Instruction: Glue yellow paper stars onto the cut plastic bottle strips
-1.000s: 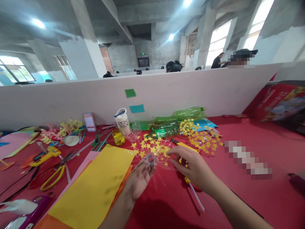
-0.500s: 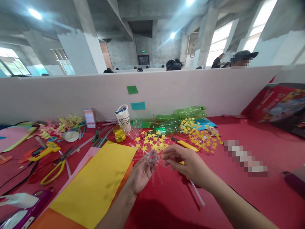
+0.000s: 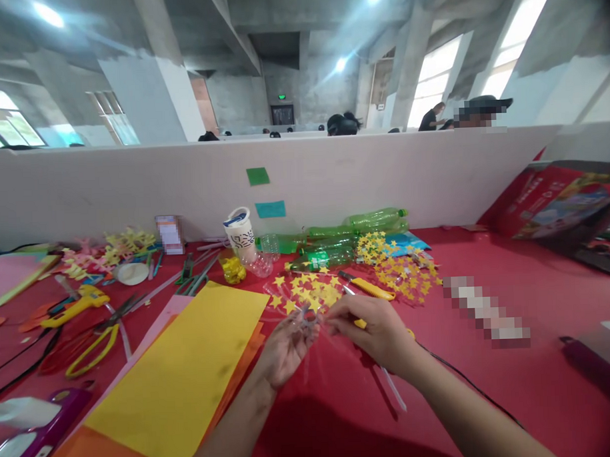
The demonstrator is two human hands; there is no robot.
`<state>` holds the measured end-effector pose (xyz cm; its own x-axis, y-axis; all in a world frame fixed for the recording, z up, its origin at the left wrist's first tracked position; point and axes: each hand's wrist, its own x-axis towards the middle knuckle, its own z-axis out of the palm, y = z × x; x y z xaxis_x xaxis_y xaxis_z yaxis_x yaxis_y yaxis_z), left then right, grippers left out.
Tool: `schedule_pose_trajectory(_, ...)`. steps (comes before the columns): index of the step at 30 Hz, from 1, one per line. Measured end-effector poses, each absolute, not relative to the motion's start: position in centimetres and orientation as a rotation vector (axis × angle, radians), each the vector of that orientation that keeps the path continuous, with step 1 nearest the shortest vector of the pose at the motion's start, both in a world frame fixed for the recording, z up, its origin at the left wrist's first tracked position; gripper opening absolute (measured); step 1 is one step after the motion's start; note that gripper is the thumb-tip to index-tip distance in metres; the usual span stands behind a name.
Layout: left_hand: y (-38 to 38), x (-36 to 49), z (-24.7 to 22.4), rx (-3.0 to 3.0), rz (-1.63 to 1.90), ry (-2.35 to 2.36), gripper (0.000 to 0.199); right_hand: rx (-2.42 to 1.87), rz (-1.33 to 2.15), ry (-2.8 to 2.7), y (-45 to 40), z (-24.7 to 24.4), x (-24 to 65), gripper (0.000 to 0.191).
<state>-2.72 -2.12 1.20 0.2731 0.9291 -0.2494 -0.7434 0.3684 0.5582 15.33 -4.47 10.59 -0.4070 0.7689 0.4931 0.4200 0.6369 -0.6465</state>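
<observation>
Two hands are in play here: your left hand [image 3: 285, 354] has its fingers closed around the clear plastic piece [image 3: 309, 317], palm turned up, while your right hand [image 3: 372, 327] sits narrow beside it, thumb and fingers bunched near its right edge. Can't tell whether those right fingertips are pinching a strip or just hanging next to it. The piece is up over the red table [image 3: 495, 388], between your hands, with thin see-through strips fanning out from a ring-like middle. Yellow stars [image 3: 314, 289] bunch right behind it, though I can't make out which ones are attached. My guess: it weighs next to nothing, the ring is fairly stiff and a bit slick, and the strips are whippy and easy to crease. I'd grip by the ring like you've got it, and only touch strips lightly, close to where they leave the middle. Watch the yellow knife [image 3: 371, 288] lying just past your right hand, and the yellow paper [image 3: 182, 369] near your left wrist.
</observation>
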Motion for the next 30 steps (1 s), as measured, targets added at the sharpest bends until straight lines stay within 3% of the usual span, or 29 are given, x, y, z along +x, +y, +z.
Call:
schedule_pose_trajectory(4,-2.1,-2.6,1.5,0.337,1.142,0.616,0.008,-0.923,0.673,-1.935,-4.4,10.2,15.1,0.014)
schedule_pose_trajectory(13,-1.9,-2.3,1.7,0.265,1.163,0.656,0.013,-0.931,0.450,-1.995,-4.0,10.4,15.0,0.015)
schedule_pose_trajectory(30,-1.1,-3.0,1.0,0.315,1.166,0.577,0.011,-0.824,0.582,-2.103,-3.6,9.5,15.0,0.011)
